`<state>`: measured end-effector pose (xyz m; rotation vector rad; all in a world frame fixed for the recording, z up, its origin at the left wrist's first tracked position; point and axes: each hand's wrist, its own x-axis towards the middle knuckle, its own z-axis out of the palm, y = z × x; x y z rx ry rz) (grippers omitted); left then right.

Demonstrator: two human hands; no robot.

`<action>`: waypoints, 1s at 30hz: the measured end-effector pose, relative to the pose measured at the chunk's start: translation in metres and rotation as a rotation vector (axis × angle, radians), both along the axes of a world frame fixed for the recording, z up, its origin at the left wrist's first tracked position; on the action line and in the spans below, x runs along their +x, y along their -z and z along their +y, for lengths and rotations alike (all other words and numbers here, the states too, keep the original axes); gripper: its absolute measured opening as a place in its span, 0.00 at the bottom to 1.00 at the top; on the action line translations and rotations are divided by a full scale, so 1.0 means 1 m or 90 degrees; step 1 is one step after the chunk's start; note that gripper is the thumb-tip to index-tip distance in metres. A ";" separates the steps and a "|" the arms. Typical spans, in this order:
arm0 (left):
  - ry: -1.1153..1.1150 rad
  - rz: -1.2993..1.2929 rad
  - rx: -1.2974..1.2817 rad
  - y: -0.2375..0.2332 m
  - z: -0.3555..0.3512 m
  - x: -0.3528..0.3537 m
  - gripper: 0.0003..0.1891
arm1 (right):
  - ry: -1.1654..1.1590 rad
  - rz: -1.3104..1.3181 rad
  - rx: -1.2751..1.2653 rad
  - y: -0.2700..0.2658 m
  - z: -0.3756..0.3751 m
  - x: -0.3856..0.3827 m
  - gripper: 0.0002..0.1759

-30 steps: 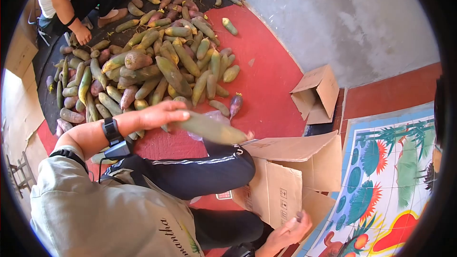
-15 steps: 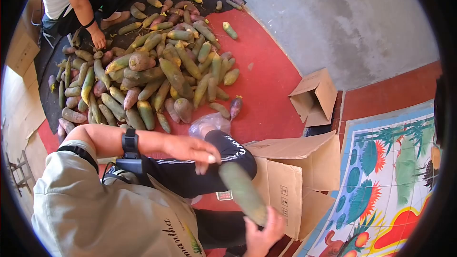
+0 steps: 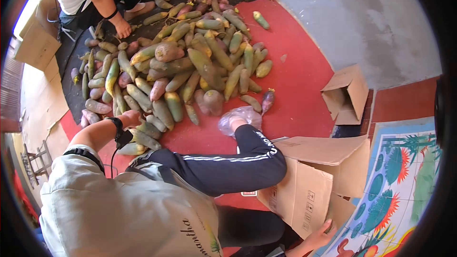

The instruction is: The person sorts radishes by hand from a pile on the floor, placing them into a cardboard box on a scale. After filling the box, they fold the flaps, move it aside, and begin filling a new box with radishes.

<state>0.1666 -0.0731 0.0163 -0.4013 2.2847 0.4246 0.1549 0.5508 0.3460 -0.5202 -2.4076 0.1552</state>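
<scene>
Seen from above, a person in a pale shirt and dark trousers sits with bent knees beside a large pile of green and reddish root vegetables [image 3: 208, 66]. The pile spreads over a red mat [image 3: 297, 52] and a black sheet [image 3: 69, 64]. The left hand [image 3: 130, 119], at the near edge of the pile, reaches down to the root vegetables with its fingers partly curled; whether it has hold of any is unclear. The right hand [image 3: 320, 239], at the lower right, is partly open, with its fingers at the edge of an open cardboard box [image 3: 297, 192]; its exact grip cannot be made out. This box lies just beside the person's knees, its flaps spread toward the right. A smaller cardboard box [image 3: 350, 90] stands open farther up, near the mat's right edge. Between the pile and the upper knee, a foot rests against a clear plastic bag [image 3: 252, 115]. Just beyond the bag lies 1 purple root [image 3: 268, 101], and 1 green root [image 3: 261, 20] lies apart on the mat, near the gray floor [image 3: 357, 24]. At the upper left, a co-worker's hand [image 3: 123, 29] reaches down at the pile's far side. Colorful painted tiles [image 3: 404, 176] fill the lower right.
</scene>
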 end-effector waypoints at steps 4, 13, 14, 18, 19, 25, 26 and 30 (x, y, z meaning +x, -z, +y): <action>-0.044 -0.024 -0.088 0.019 -0.005 0.034 0.25 | 0.030 -0.045 -0.075 0.007 0.023 -0.007 0.20; -0.138 0.099 -0.230 0.036 0.008 0.037 0.22 | -0.018 -0.028 -0.067 0.018 0.059 -0.013 0.14; -0.112 0.112 -0.279 0.037 0.011 0.040 0.21 | 0.000 -0.041 -0.064 0.016 0.057 -0.009 0.14; -0.052 0.050 -0.210 0.028 0.000 0.026 0.22 | -0.015 0.005 -0.070 0.010 0.030 -0.016 0.14; -0.074 -0.004 -0.182 0.035 -0.004 0.024 0.23 | -0.014 0.006 -0.067 0.010 0.034 -0.015 0.14; 0.094 -0.060 -0.263 0.054 -0.008 0.022 0.17 | -0.032 -0.025 -0.063 0.010 0.031 -0.016 0.14; 0.142 -0.071 -0.286 0.058 -0.009 0.021 0.14 | -0.027 -0.023 -0.063 0.009 0.027 -0.017 0.15; 0.283 -0.245 -0.147 0.008 0.001 -0.016 0.21 | -0.015 -0.001 0.003 0.011 0.022 -0.019 0.15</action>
